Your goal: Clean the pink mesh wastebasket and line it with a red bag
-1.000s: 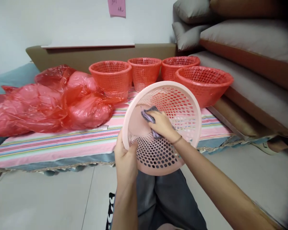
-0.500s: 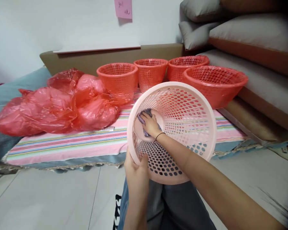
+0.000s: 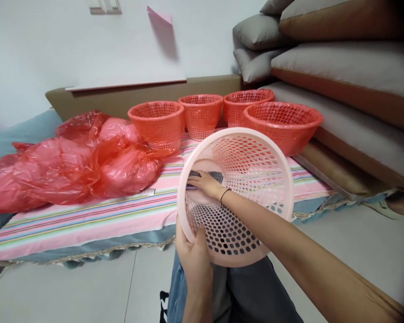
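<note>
Basket (image 3: 229,259), pale pink, tilted over the lap (image 3: 218,296) by sofa's front edge (image 3: 148,235); left hand (image 3: 193,253) pinches its rim (image 3: 182,193), right hand (image 3: 207,185) lies over gray cloth (image 3: 217,176) near inside bottom, can't tell if gripping.

- On my feed, a low couch (image 3: 111,247) with a blue cover and ruffled hem carries nearly everything.
- A striped pink cloth (image 3: 84,214) is spread over its seat.
- At the left of my view, a heap of shiny red plastic bags (image 3: 67,166) lies partly on that cloth, with 1 small pale slip (image 3: 150,192) just beside it.
- I count 4 upright red baskets (image 3: 156,125) towards the back.
- Grey-and-brown cushions (image 3: 343,76) are stacked at the right end.
- Below, I see pale floor tiles (image 3: 70,287).
</note>
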`<state>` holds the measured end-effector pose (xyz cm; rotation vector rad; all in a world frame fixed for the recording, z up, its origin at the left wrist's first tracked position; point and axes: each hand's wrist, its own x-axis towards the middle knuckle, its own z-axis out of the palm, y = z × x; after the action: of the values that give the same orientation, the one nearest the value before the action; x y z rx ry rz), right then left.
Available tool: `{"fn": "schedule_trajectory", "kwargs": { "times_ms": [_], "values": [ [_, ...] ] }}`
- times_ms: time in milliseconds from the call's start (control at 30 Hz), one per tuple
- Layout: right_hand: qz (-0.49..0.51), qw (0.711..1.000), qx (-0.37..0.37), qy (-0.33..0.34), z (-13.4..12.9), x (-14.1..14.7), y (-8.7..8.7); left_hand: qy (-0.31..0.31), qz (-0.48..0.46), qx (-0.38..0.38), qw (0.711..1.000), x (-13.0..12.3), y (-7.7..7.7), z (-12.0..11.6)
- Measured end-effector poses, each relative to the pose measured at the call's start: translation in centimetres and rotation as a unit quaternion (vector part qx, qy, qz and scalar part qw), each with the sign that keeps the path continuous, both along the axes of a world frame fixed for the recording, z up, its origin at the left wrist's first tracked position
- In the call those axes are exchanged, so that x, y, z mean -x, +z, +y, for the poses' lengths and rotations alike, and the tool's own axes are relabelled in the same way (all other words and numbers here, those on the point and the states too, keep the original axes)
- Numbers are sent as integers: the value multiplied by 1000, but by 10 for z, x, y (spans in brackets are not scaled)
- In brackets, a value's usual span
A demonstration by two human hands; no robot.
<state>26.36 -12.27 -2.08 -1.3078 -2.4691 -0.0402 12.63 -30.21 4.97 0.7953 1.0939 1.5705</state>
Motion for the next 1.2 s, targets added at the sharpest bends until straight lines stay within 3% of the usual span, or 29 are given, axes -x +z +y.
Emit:
{"fn": "schedule_trajectory", "kwargs": {
  "times_ms": [100, 233, 467, 667, 900, 1033, 1200],
  "values": [
    [12, 999, -20, -31, -1, -1, 5, -8, 10, 21, 1000, 4, -5, 1],
    [-2, 999, -20, -26, -9, -4, 6, 19, -2, 27, 999, 11, -5, 8],
    [-30, 999, 21, 9, -2, -4, 1, 36, -46, 46, 997, 17, 4, 17],
    [-27, 998, 49, -12, -1, -1, -6, 38, -33, 49, 998, 19, 1, 18],
    [-26, 996, 87, -8, 6, -4, -2, 45, -28, 54, 997, 20, 0, 21],
    [1, 995, 84, -47, 8, -1, -2, 29, -14, 46, 998, 21, -4, 18],
    [57, 983, 68, -160, 11, 3, -8, 16, -17, 44, 999, 18, -5, 15]
  ]
}}
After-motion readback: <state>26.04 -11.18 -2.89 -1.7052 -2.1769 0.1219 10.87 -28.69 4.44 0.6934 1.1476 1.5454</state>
